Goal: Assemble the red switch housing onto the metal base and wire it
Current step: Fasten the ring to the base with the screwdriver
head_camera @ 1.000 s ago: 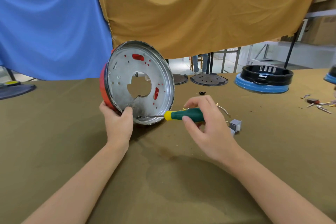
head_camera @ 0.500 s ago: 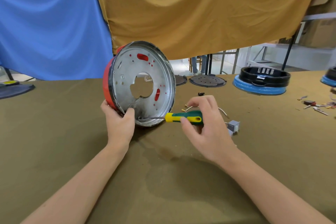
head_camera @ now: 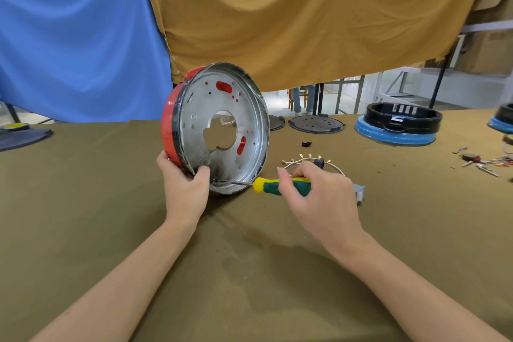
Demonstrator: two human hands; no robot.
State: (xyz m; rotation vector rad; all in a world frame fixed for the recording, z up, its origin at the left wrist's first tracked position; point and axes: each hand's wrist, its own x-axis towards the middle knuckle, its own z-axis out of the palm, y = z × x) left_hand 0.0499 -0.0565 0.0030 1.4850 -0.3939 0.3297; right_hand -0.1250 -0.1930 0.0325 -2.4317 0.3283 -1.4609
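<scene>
A round metal base (head_camera: 222, 108) stands on edge on the table, its hollow side facing right, with a red housing (head_camera: 168, 130) fitted behind it. My left hand (head_camera: 184, 183) grips the lower rim of both, thumb on the metal face. In my right hand (head_camera: 319, 197) is a green and yellow screwdriver (head_camera: 273, 185), its tip set against the base's lower face near my left thumb. White wires with brass terminals (head_camera: 308, 159) lie behind my right hand. A small grey part (head_camera: 359, 192) lies beside it.
An olive cloth covers the table (head_camera: 111, 203). At the back are two dark round plates (head_camera: 316, 125), a black ring on a blue base (head_camera: 399, 125) and a small black clip (head_camera: 306, 143). Loose terminals and small parts (head_camera: 483, 161) lie far right. Blue and mustard cloths hang behind.
The base and housing have turned so more of the red side shows at left. The screwdriver stays at the lower face, and my right hand has shifted slightly right along its handle.
</scene>
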